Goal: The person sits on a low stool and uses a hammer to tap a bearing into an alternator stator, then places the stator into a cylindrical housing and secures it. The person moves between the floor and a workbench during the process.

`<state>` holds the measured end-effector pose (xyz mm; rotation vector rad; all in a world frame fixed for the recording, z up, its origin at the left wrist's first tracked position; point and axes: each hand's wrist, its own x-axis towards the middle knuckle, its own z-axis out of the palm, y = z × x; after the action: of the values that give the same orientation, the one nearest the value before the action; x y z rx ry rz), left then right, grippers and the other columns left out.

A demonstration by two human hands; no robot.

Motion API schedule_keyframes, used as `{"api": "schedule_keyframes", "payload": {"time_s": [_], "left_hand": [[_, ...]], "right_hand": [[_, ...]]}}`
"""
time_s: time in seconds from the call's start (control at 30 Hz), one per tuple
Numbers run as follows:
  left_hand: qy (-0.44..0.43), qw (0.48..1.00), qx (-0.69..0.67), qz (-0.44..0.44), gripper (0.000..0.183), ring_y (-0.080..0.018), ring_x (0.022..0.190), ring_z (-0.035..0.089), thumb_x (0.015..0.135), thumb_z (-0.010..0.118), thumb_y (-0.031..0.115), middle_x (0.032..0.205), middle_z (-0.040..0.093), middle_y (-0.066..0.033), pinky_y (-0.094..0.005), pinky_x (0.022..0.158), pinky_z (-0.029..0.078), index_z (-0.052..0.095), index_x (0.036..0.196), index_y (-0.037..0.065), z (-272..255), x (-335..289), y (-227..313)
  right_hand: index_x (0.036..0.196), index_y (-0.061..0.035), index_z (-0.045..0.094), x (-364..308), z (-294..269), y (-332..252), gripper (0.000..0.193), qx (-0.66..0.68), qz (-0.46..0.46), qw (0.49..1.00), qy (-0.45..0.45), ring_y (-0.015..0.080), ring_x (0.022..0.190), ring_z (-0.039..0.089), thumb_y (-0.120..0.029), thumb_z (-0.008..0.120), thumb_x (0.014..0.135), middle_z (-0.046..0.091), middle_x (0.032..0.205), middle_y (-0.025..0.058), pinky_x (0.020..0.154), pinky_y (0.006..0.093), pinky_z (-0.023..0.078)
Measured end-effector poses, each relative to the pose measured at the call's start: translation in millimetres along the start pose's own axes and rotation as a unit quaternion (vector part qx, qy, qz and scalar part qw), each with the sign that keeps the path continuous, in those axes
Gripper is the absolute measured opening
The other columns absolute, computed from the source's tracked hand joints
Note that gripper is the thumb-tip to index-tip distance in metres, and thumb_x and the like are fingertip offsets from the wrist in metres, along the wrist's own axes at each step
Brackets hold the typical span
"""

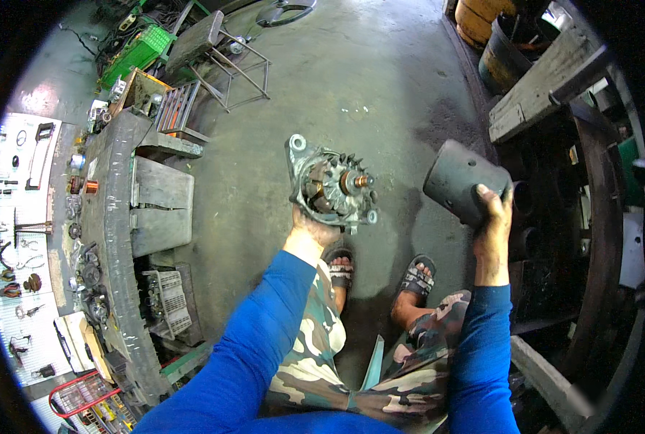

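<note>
My left hand (312, 227) is closed under an opened alternator (324, 189), holding it up in front of me. Its claw-pole rotor and copper-coloured slip rings face upward, and a mounting ear sticks out at the upper left. Off to the right, my right hand (493, 230) grips a thick dark metal cylinder (461, 179) with small round holes in its wall. The thumb lies on the side of the cylinder; the other fingers are mostly hidden behind it. Alternator and cylinder are apart, both held above the concrete floor.
Along the left runs a workbench (113, 217) strewn with small parts, beside a white pegboard (26, 188) of tools. A stool (199, 43) stands far left, near a green crate (143, 52). On the right are a wooden beam (532, 101), a dark rack and a drum (502, 61).
</note>
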<state>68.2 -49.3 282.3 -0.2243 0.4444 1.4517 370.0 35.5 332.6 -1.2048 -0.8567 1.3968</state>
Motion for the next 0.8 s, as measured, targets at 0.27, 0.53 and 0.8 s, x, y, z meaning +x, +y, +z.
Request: {"api": "schedule_keyframes", "payload": {"time_s": [0.27,0.53,0.8], "left_hand": [[-0.171,0.970,-0.151,-0.085,0.073,-0.0564,0.119,0.060,0.094,0.057,0.067,0.139,0.060,-0.0278,-0.0735,0.100,0.048,0.054,0.149,0.018,47.8,-9.0,-11.3],[-0.149,0.981,-0.042,-0.116,0.078,-0.0507,0.115,0.064,0.092,0.043,0.078,0.132,0.064,-0.0261,-0.0669,0.103,0.048,0.064,0.132,0.014,127.1,-89.9,50.0],[-0.106,0.843,0.525,-0.048,0.044,-0.0261,0.097,0.071,0.093,0.059,0.051,0.095,0.073,-0.0069,-0.0506,0.090,0.058,0.071,0.103,0.010,253.1,-197.1,99.1]], "right_hand": [[0.153,0.0060,0.034,-13.7,2.1,63.2,0.103,-0.300,0.094,0.947,0.067,0.0364,0.132,0.052,-0.021,0.089,0.071,0.054,0.142,0.0253,0.115,0.0432,0.040],[0.155,-0.0018,0.034,-146.0,26.1,-83.4,0.106,-0.278,0.237,0.930,0.031,0.0371,0.131,0.052,-0.019,0.092,0.068,0.046,0.146,0.0246,0.114,0.0444,0.043],[0.153,-0.0111,0.038,-188.1,89.1,-357.3,0.112,-0.517,0.127,0.846,-0.032,0.0444,0.134,0.045,-0.033,0.095,0.059,0.045,0.137,0.0275,0.116,0.0493,0.040]]}}
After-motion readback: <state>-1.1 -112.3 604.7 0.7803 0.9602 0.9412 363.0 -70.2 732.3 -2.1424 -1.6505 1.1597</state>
